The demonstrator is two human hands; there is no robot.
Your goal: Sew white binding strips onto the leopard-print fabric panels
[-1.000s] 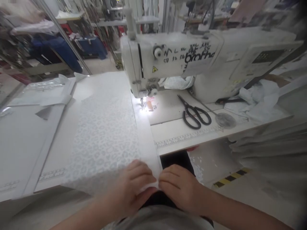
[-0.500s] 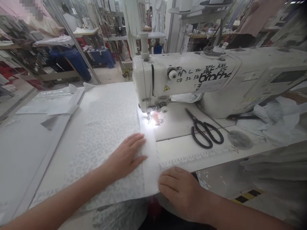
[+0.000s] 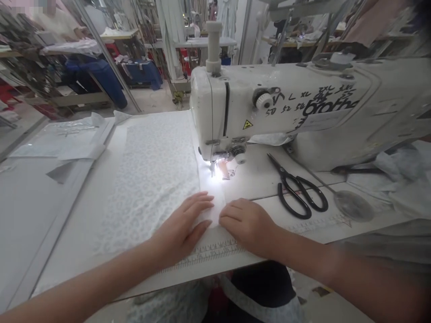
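A pale leopard-print fabric [image 3: 148, 179] lies flat on the sewing table, with a plain white strip [image 3: 213, 204] along its right edge. This strip runs under the lit presser foot [image 3: 213, 168] of the white sewing machine [image 3: 209, 107]. My left hand [image 3: 191, 220] rests on the fabric with its fingers stretched out, their tips on the strip. My right hand [image 3: 249, 224] is closed, its fingers pinching the strip's near right corner; the fingertips are partly hidden. Both hands are on the near side of the needle.
Black-handled scissors [image 3: 299, 190] lie right of the needle, near a round grey mesh piece [image 3: 353, 205]. A printed ruler scale [image 3: 208, 254] follows the table's front edge. Crumpled fabric [image 3: 404, 170] sits far right. Plastic-covered sheets [image 3: 63, 134] are on the left. Another person [image 3: 57, 22] is behind.
The fabric's near edge has moved away from me toward the needle, uncovering the ruler scale. My right hand has moved forward, closer to my left hand. The camera view has shifted slightly.
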